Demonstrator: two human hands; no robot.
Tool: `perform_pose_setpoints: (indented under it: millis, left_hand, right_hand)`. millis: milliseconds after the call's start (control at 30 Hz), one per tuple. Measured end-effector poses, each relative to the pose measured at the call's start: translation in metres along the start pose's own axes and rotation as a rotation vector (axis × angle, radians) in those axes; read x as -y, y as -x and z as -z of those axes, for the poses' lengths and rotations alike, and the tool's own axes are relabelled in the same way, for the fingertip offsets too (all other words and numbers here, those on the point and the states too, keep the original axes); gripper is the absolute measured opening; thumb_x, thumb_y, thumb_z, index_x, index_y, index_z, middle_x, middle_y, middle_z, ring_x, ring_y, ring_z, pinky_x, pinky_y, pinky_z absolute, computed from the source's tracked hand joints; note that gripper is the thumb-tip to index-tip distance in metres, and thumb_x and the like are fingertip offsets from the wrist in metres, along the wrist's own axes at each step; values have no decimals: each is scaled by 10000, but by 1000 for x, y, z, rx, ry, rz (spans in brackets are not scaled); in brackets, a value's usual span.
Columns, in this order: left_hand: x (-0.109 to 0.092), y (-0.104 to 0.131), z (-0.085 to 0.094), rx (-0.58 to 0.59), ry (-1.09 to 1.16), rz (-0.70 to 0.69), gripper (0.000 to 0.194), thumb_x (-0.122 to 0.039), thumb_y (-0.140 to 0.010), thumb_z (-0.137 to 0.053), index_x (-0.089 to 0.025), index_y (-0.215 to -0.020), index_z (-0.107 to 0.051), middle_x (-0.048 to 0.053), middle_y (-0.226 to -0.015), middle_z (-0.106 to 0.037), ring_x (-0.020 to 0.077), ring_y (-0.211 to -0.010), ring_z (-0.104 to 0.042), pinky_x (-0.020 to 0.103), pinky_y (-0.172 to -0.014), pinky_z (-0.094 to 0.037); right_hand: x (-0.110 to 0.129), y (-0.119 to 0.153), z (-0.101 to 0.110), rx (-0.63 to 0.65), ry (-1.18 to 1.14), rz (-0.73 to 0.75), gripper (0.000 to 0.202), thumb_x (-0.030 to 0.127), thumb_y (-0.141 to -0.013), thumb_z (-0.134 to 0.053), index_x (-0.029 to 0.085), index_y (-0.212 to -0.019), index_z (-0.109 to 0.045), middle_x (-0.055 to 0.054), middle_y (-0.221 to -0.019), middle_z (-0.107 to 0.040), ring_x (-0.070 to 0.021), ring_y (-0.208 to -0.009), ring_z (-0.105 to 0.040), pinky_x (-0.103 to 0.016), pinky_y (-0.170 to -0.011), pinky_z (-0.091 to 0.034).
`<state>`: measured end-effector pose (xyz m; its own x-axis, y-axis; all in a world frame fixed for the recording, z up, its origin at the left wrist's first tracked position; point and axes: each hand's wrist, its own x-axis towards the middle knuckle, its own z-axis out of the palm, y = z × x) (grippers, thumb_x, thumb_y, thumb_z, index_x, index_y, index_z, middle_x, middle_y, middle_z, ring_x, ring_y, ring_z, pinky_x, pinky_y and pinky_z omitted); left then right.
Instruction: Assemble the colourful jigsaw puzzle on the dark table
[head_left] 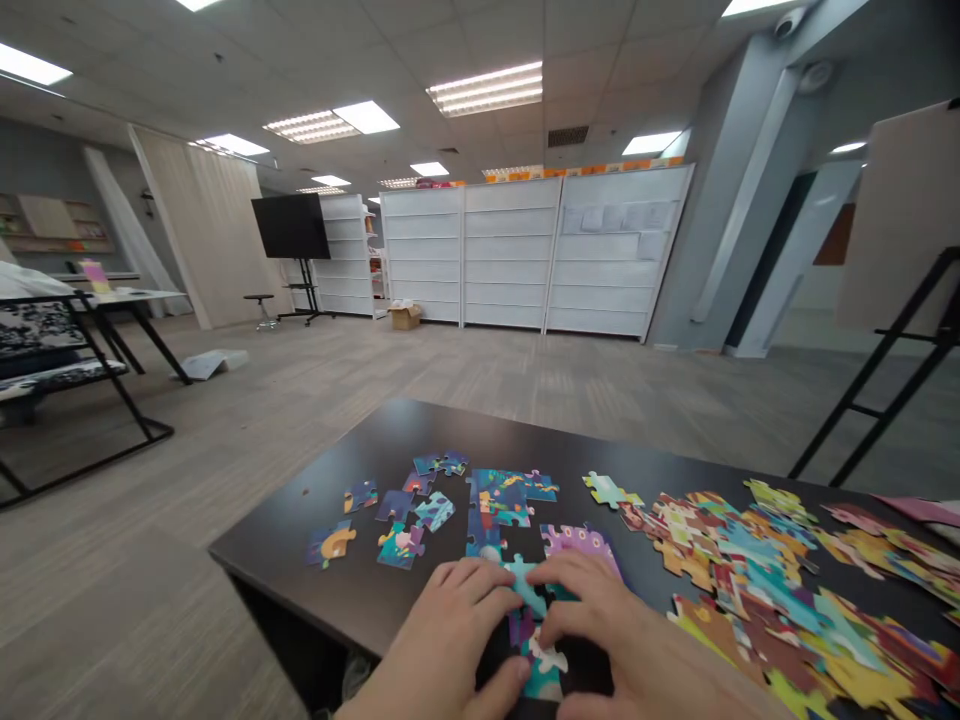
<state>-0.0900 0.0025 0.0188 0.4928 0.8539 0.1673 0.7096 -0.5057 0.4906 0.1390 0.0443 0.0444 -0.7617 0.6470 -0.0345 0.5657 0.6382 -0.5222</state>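
Near the table's front edge, a teal jigsaw puzzle piece (526, 588) lies between my two hands. My left hand (457, 635) has its curled fingertips against the left side of this piece, its thumb lower down. From the right, my right hand (600, 625) presses its index finger on the same piece, the other fingers bent. Below sit joined purple and teal pieces (541, 680), partly covered by my hands. Just beyond is a joined blue and orange section (501, 495). A purple section (577, 540) is partly hidden behind my right hand.
Several loose dark-blue pieces (394, 505) lie on the left of the black table (337, 590). A large heap of colourful pieces (772, 570) spreads over the right side. An easel (892, 400) stands beyond the right edge. White shelving (510, 260) lines the back.
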Motion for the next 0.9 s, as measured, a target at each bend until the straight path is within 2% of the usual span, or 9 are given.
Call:
perform_pose_setpoints:
  millis: [67,167,300,400,500,600,733,900]
  left_hand:
    - [-1,-1,4,-9,9,-1,339,-314,-904,-642,-294,-1242,-630,8,-1341,-631,252,-1255,-534,407,-1097,-400]
    - [-1,-1,13,37,-1,-36,300,-290,-950,-592,-332,-1244,-632,-25,-1331,-642,230,-1251,-538,394,-1100,-391]
    - [1,-1,20,89,-52,-55,342,-215,-966,-548,-353,-1276,-597,-30,-1395,-592,224,-1258,-524,401,-1078,-383]
    - [3,-2,18,66,-55,-53,276,-246,-985,-533,-334,-1239,-595,-25,-1411,-570,221,-1260,-512,399,-1065,-372]
    - [4,-4,13,46,-35,-31,217,-274,-998,-528,-329,-1198,-591,-39,-1311,-618,204,-1199,-529,390,-1047,-365]
    - [5,-7,10,17,-10,1,236,-248,-996,-523,-341,-1206,-575,-43,-1251,-629,200,-1155,-532,385,-1029,-368]
    - [7,-9,9,14,-15,-11,263,-177,-981,-495,-339,-1159,-601,-43,-1253,-616,199,-1146,-525,378,-1014,-376]
    - [9,-8,8,23,-56,-30,282,-179,-971,-499,-351,-1161,-615,-35,-1257,-609,212,-1140,-526,393,-1000,-386]
  right_hand:
    - [4,-1,-2,9,2,-4,372,468,-733,-832,252,-1029,-763,-95,-1347,-588,-330,-1291,-498,-480,-1106,-406]
    - [8,0,-5,14,6,-72,287,375,-765,-827,273,-1028,-774,-66,-1249,-620,-277,-1177,-576,-383,-1022,-470]
    - [14,3,-7,16,29,-121,140,293,-838,-753,282,-974,-789,-37,-1099,-649,-222,-1053,-627,-305,-932,-483]
    - [14,5,-9,-2,57,-85,152,249,-850,-728,280,-988,-784,-32,-1074,-645,-201,-1033,-631,-273,-914,-464]
    - [12,6,-13,-28,46,-70,161,226,-846,-722,274,-990,-775,-31,-1095,-639,-189,-1050,-628,-249,-922,-451]
    - [9,7,-16,-63,5,-87,168,218,-825,-720,256,-987,-749,-36,-1134,-635,-187,-1059,-627,-241,-933,-457]
    - [10,6,-18,-99,-52,-113,247,109,-740,-695,238,-950,-706,-23,-1107,-655,-183,-1042,-629,-242,-937,-469]
    - [10,5,-18,-101,-52,-83,379,60,-685,-650,231,-1020,-701,-37,-1125,-668,-198,-1051,-632,-255,-934,-482]
